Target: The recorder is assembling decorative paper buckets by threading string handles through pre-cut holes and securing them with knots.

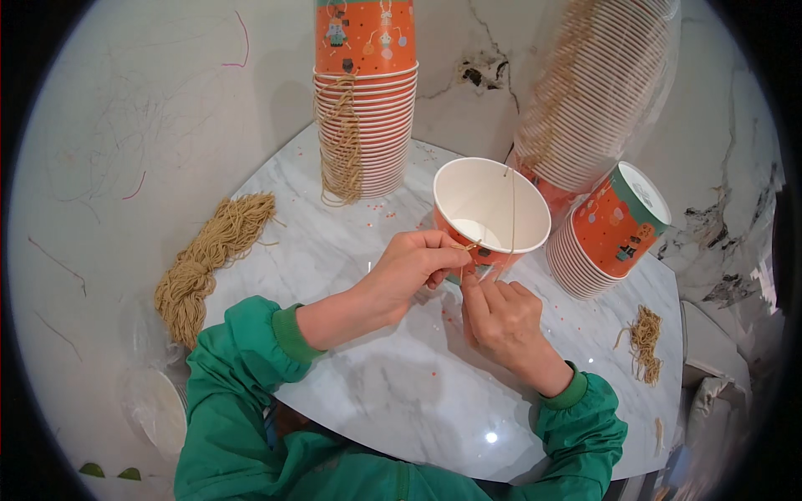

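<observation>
An orange paper cup (468,190) with a white inside and rim stands on the marble-patterned table in front of me. A thin tan string (514,209) hangs across its opening from the far rim to the near side. My left hand (413,271) is at the cup's near left side, finger and thumb pinched on the string by a small loop. Close beside it, my right hand (505,317) has its fingers curled and pressed together on the string at the cup's front. The exact knot between my fingertips is partly hidden.
Behind stands a tall stack of orange cups (380,134) with looped strings (340,142) hanging on it. A bagged cup stack (597,83) leans at the back right, near a shorter upside-down stack (606,230). String bundles lie left (217,255) and right (645,344).
</observation>
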### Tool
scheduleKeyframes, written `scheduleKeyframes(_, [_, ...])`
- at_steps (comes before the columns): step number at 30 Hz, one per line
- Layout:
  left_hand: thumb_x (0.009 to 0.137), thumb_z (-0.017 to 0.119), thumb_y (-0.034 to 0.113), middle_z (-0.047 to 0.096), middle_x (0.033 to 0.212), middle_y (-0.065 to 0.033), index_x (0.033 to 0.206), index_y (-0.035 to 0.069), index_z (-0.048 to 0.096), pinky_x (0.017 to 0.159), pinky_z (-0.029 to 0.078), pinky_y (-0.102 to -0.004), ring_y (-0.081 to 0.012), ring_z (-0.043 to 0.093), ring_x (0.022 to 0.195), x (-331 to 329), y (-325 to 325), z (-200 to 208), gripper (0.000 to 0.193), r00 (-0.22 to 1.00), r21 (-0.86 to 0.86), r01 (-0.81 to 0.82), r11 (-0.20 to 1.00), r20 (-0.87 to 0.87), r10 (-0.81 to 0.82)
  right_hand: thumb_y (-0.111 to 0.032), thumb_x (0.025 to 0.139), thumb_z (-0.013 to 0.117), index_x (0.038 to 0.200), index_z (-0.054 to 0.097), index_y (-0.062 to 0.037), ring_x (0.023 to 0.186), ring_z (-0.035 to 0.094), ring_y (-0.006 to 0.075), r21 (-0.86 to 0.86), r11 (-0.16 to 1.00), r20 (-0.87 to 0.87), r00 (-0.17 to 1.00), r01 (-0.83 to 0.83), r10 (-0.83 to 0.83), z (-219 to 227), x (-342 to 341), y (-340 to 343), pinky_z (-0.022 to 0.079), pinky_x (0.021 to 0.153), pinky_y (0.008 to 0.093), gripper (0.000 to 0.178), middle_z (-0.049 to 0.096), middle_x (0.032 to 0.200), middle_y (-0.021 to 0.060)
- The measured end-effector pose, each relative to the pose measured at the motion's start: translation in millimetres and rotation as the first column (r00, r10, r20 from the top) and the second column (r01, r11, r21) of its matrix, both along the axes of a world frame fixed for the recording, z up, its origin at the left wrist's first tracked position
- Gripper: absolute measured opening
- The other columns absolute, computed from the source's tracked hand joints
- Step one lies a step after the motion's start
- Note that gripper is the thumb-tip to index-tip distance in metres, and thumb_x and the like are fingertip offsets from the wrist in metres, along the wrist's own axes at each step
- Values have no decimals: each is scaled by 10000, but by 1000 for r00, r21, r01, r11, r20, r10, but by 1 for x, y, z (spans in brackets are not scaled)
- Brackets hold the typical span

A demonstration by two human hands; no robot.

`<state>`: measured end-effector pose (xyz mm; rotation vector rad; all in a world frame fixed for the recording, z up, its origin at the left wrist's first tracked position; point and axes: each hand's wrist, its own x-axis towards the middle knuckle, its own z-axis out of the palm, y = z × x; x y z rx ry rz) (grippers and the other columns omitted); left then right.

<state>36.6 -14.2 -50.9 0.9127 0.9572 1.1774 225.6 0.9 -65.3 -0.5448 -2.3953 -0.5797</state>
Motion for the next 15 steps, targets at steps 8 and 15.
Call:
scheduleKeyframes(8, [817, 669, 76, 507, 664, 15, 733, 51, 593, 528, 293, -238, -67, 389, 583, 11, 2, 6, 117, 995, -54, -75, 996, 63, 78, -101, 717, 663, 989, 651, 58, 583, 579, 170, -4, 1000, 8, 1000, -4, 4, 3, -1, -4, 435, 502, 299, 315, 568, 718, 59])
scheduleKeyframes(15, [851, 660, 78, 469, 674, 34, 827, 23, 626, 517, 300, -227, -66, 384, 571, 8, 4, 9, 69, 997, -80, -44, 996, 56, 48, -81, 709, 654, 973, 658, 65, 564, 557, 165, -12, 1000, 18, 1000, -8, 8, 4, 0, -7, 414, 490, 304, 302, 526, 685, 51])
